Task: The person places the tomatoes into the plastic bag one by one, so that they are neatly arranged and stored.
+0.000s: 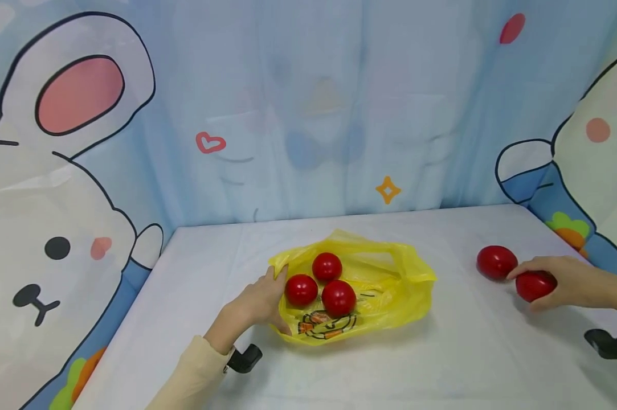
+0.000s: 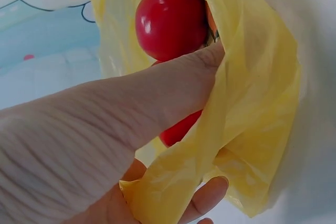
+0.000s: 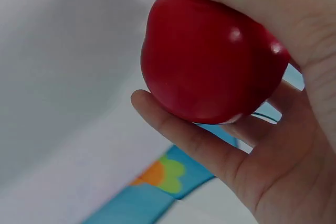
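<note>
A yellow plastic bag (image 1: 390, 307) lies open on the white table, with three glossy red tomatoes inside, one of them the front tomato (image 1: 339, 298). My left hand (image 1: 257, 299) holds the bag's left edge; in the left wrist view the thumb is inside the bag (image 2: 257, 87) and fingers are outside. Over at the right, my right hand (image 1: 577, 280) grips another tomato (image 3: 210, 61) between thumb and fingers. Just left of it, a loose tomato (image 1: 496, 262) rests on the table.
The white-covered table (image 1: 467, 364) meets a blue printed curtain (image 1: 308, 114) at the back. Cartoon figures are printed on the hangings at both sides. Black wrist mounts sit under both wrists, including the left mount (image 1: 245, 359).
</note>
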`<state>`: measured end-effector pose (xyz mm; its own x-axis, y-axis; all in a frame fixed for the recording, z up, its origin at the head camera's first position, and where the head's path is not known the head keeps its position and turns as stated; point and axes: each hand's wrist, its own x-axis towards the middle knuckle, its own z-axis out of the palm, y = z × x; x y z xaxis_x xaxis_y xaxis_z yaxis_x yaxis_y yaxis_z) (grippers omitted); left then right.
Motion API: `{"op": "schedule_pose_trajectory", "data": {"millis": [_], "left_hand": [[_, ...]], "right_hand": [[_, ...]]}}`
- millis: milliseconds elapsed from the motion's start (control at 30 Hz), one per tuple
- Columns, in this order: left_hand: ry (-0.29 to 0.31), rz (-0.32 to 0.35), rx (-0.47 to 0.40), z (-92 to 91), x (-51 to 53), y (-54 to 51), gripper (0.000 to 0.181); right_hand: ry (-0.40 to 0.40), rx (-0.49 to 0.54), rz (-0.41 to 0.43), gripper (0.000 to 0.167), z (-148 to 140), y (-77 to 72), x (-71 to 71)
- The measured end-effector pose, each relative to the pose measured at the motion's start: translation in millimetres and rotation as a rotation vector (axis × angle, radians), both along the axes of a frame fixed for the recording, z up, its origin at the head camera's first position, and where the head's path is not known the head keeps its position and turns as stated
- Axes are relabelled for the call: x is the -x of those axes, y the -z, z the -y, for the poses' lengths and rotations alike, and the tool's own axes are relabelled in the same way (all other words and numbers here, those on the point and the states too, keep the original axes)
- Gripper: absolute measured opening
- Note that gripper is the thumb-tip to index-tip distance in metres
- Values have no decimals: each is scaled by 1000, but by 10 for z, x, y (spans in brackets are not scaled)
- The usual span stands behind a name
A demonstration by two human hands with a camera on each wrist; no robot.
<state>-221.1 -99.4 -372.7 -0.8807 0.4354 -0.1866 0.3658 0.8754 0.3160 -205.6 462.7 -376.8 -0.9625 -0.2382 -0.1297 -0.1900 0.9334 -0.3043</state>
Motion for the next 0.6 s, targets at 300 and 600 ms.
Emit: {"op": "schedule_pose_trajectory", "data": {"millis": [300,600], "left_hand": [[-12,13,-23,32,-7,-2,125],[9,-26,-6,17,-10,-16,125]], "right_hand": [[-89,-21,-140,69,471,-570,171],[-275,64,-182,62,1632,-1220,383]]}}
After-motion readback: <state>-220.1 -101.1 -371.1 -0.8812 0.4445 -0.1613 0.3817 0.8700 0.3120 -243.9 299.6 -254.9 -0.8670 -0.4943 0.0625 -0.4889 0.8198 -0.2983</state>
